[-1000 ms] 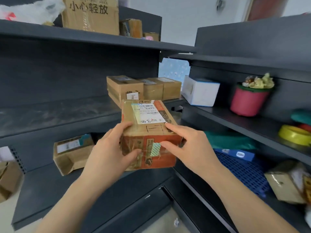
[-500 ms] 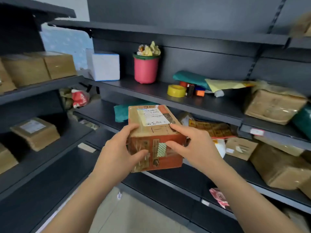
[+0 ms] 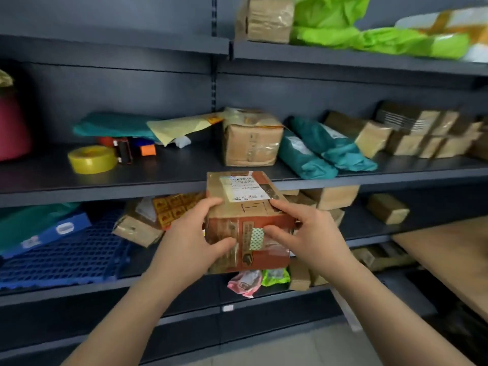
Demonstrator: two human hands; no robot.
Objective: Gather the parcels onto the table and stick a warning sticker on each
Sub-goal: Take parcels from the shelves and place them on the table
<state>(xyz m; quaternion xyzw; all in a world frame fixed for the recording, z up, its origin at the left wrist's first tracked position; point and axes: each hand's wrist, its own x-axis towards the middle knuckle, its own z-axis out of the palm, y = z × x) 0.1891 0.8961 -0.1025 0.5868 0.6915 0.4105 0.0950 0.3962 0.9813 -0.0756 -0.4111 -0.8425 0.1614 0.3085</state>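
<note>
I hold a brown and red cardboard parcel (image 3: pixel 245 207) with a white shipping label on top, in front of dark shelving at chest height. My left hand (image 3: pixel 192 239) grips its left side and front. My right hand (image 3: pixel 306 233) grips its right side, thumb on the front tape. A corner of the wooden table (image 3: pixel 454 257) shows at the right edge. More parcels lie on the shelves: a taped brown box (image 3: pixel 250 138), teal mailer bags (image 3: pixel 324 151), and several small brown boxes (image 3: pixel 422 138) at the right.
A yellow tape roll (image 3: pixel 92 158) and a tape dispenser (image 3: pixel 124 150) sit on the middle shelf at left, next to a red pot (image 3: pixel 13 128). A blue plastic grid (image 3: pixel 60 257) lies on the lower shelf. Green bags (image 3: pixel 369 33) fill the top shelf.
The view has swung to the right along the shelves, with the parcel kept in both hands. The red pot is now at the left edge and the table corner has come into view.
</note>
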